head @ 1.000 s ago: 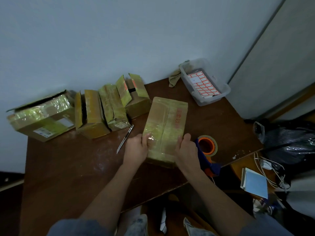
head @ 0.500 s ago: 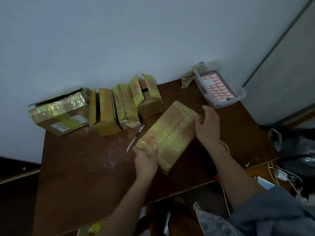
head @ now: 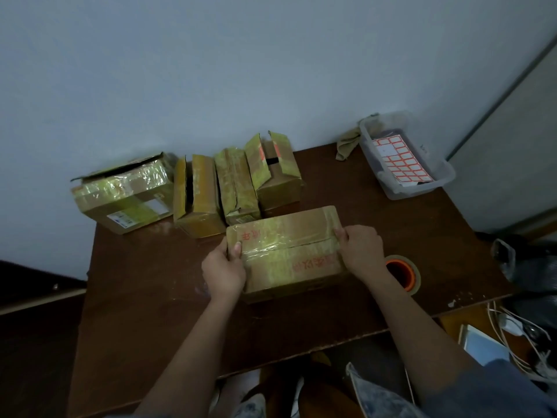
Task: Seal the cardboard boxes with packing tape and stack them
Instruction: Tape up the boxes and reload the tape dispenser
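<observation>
A taped cardboard box (head: 286, 251) with red print lies crosswise in the middle of the brown table (head: 144, 297). My left hand (head: 224, 270) grips its left end, thumb on the top face. My right hand (head: 360, 251) grips its right end. A roll of packing tape (head: 402, 274) with an orange core lies flat just right of the box. Several other cardboard boxes stand in a row against the wall: a large taped one (head: 126, 191) at the left, two narrow ones (head: 196, 197) (head: 238, 185), and one with raised flaps (head: 278, 170).
A clear plastic bin (head: 407, 155) with a sheet of red-framed labels sits at the table's back right, a crumpled cloth (head: 346, 143) beside it. Cables and a white pad (head: 482, 348) lie on the floor to the right. My feet show under the front edge.
The box has been turned from lengthwise, through a diagonal, to lying crosswise. My hands shifted from its near end to its left and right ends. The knife on the table is out of sight now.
</observation>
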The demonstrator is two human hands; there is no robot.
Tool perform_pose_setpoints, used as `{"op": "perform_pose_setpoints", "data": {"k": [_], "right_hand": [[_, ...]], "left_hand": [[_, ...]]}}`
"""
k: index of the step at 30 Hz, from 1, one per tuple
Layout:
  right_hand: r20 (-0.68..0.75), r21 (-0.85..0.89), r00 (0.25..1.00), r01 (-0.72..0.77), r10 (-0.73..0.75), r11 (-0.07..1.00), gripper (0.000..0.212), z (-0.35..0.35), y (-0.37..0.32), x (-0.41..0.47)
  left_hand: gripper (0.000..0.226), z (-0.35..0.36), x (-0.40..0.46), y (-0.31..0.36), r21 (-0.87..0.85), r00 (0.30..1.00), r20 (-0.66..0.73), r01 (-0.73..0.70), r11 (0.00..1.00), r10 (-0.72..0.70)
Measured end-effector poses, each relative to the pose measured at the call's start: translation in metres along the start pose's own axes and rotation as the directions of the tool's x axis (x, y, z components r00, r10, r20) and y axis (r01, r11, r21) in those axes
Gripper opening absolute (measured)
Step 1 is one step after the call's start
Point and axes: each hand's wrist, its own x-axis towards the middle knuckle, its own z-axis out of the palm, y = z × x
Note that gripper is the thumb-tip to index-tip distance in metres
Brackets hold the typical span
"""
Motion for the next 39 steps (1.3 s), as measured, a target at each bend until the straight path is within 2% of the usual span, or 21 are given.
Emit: {"op": "perform_pose_setpoints", "data": {"k": [2,5,7,9,10,13,15,17,21,27,29,31,33,35,37,39], "right_hand": [[0.008,0.070,1.000,-0.013,0.013,0.997,0.046,-0.002,0.001,0.000],[-0.045,0.383,0.985,-0.136,0.166,0.914,0.042,0.004,-0.002,-0.008],[-0.072,0.629,0.931,-0.237,0.358,0.740,0.033,0.014,-0.007,-0.018],[0.031,0.806,0.856,-0.327,0.517,0.494,0.024,0.019,-0.010,-0.019],[0.101,0.834,0.829,-0.372,0.549,0.408,0.024,0.018,-0.012,-0.018],[0.242,0.824,0.817,-0.458,0.524,0.335,0.022,0.015,-0.013,-0.014],[0.262,0.827,0.819,-0.463,0.511,0.318,0.024,0.014,-0.015,-0.015],[0.276,0.833,0.822,-0.463,0.499,0.303,0.023,0.014,-0.016,-0.017],[0.315,0.858,0.806,-0.468,0.501,0.213,0.016,0.009,-0.015,-0.021],[0.286,0.939,0.892,-0.333,0.350,0.082,0.042,0.013,0.000,-0.042],[0.319,0.939,0.894,-0.344,0.315,0.024,0.046,0.015,0.008,-0.050],[0.383,0.910,0.885,-0.410,0.264,0.056,0.043,0.017,0.011,-0.059],[0.414,0.863,0.883,-0.458,0.220,0.215,0.056,0.016,0.007,-0.066],[0.372,0.803,0.883,-0.460,0.286,0.379,0.072,0.009,0.001,-0.067],[0.296,0.767,0.889,-0.439,0.349,0.468,0.074,-0.004,-0.002,-0.067],[0.254,0.788,0.893,-0.413,0.371,0.456,0.065,-0.020,0.000,-0.066]], "left_hand": [[0.035,0.001,-0.003,-0.002,-0.021,1.000,-0.021,-0.020,1.000,0.020],[0.037,0.000,-0.010,-0.008,-0.078,0.998,-0.061,-0.040,0.996,0.035],[0.033,0.002,-0.013,-0.013,-0.196,0.995,-0.091,0.009,0.981,-0.027],[0.023,0.004,-0.016,-0.014,-0.339,0.988,-0.096,0.080,0.937,-0.119],[0.022,0.003,-0.016,-0.014,-0.405,0.984,-0.076,0.115,0.907,-0.159],[0.025,-0.001,-0.018,-0.003,-0.559,0.957,0.065,0.270,0.784,-0.283],[0.027,-0.001,-0.014,-0.003,-0.628,0.915,0.206,0.396,0.670,-0.347],[0.032,-0.002,-0.013,-0.004,-0.642,0.888,0.283,0.457,0.616,-0.363],[0.037,0.001,-0.015,-0.011,-0.677,0.908,0.294,0.419,0.606,-0.299],[0.044,-0.004,-0.021,-0.016,-0.706,0.921,0.293,0.388,0.592,-0.256],[0.037,-0.005,-0.021,-0.016,-0.685,0.910,0.335,0.413,0.600,-0.244],[0.029,-0.008,-0.019,-0.014,-0.640,0.876,0.405,0.477,0.602,-0.263],[0.028,-0.012,-0.015,-0.011,-0.593,0.846,0.459,0.518,0.616,-0.270],[0.027,-0.018,-0.010,-0.003,-0.586,0.846,0.471,0.512,0.628,-0.250],[0.027,-0.026,0.000,0.008,-0.597,0.874,0.445,0.453,0.662,-0.196],[0.024,-0.032,0.007,0.021,-0.625,0.913,0.404,0.325,0.710,-0.062]]}}
